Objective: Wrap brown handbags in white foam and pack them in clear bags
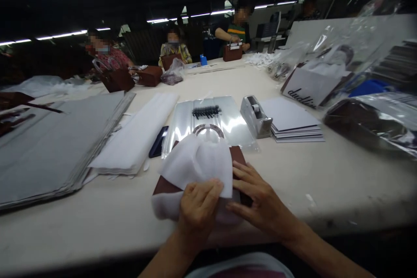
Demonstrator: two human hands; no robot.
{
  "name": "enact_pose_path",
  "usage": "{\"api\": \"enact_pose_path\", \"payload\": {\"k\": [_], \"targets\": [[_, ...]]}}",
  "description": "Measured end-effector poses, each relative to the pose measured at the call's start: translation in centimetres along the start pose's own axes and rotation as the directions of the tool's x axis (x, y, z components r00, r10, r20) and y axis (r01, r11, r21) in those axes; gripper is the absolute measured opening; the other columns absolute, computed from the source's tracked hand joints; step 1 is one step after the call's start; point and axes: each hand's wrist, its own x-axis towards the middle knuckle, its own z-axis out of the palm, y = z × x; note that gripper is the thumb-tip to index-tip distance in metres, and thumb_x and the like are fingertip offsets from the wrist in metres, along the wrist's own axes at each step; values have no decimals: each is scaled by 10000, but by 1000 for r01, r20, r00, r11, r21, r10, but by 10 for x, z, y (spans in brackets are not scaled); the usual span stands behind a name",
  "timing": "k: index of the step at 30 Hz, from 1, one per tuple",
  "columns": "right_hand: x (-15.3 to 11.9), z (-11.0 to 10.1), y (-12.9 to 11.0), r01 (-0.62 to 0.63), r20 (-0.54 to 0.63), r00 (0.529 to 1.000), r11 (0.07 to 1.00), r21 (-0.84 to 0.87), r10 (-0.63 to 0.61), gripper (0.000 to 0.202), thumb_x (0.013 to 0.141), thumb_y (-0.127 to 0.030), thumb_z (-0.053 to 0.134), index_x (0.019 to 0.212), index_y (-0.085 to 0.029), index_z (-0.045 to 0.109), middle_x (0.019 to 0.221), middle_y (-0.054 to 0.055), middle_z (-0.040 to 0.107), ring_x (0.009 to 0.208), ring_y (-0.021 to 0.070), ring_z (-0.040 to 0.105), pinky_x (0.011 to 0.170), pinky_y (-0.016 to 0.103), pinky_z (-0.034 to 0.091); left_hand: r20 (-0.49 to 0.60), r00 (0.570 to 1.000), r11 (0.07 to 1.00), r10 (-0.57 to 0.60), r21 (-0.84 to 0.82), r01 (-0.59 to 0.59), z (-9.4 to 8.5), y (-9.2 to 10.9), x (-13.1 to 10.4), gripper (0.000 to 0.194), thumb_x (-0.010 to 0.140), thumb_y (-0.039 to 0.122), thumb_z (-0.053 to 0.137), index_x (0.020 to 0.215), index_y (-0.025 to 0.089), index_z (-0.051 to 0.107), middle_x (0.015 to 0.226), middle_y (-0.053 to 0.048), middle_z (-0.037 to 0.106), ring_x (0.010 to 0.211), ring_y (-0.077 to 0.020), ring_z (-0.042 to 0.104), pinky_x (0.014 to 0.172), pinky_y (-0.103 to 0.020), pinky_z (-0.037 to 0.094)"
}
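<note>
A brown handbag [239, 155] stands at the table's front edge, largely covered by a white foam sheet [195, 160]. Its round handle [208, 128] sticks up behind the sheet. My left hand [199, 208] is closed on the foam sheet at the front of the bag, fingers bunched together. On the bag's right side rests my right hand [257, 195], its fingers spread and touching the brown surface and the sheet's edge. Just beyond the bag lies a stack of clear plastic bags [185, 121] with black lettering.
A tape dispenser [256, 117] and stacked white cards [289, 117] lie right of the plastic bags. Left are foam sheets [140, 134], a dark phone [158, 142] and grey sheets [65, 147]. A wrapped bag [312, 82] stands far right. Several people work across the table [221, 81].
</note>
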Motion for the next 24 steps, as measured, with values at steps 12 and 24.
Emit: {"api": "enact_pose_path", "payload": {"k": [12, 24], "targets": [[-15, 28, -8, -337, -358, 833, 900, 277, 422, 117, 806, -266, 533, 714, -194, 536, 1321, 65, 422, 1213, 209, 395, 957, 332, 346, -10, 998, 998, 55, 40, -54, -13, 6, 18, 194, 815, 47, 505, 971, 117, 596, 933, -88, 644, 883, -166, 581, 801, -323, 444], [-17, 32, -4, -402, -318, 784, 827, 394, 533, 78, 797, -189, 511, 726, -197, 543, 1316, 58, 427, 1201, 193, 410, 954, 289, 352, 120, 987, 991, 110, 65, -118, 0, 13, -11, 275, 866, 83, 400, 985, 149, 639, 977, -47, 677, 982, -156, 589, 862, -289, 365]]}}
